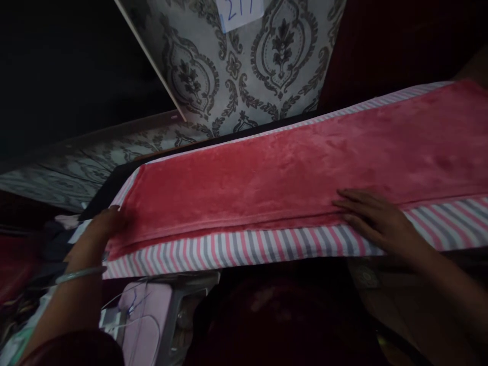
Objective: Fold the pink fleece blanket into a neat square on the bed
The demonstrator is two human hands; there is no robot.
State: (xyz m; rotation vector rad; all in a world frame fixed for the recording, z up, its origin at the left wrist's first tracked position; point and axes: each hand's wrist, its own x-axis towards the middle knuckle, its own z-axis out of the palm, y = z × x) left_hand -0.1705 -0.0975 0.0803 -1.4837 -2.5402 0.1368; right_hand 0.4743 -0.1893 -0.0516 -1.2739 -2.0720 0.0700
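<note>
A red plush cloth [297, 162] lies flat on a striped pink, grey and white cover [236, 249] over a long board. My left hand [104, 226], with a pale bangle on the wrist, grips the cloth's left end at its corner. My right hand [375, 218] rests flat, fingers spread, on the cloth's near edge where it meets the stripes.
A wall with grey damask wallpaper [236, 66] rises behind the board, with a paper note [240, 10] stuck high up. A pink iron [148, 315] with a cord sits below the board's near edge at left. Dark clutter fills the far left.
</note>
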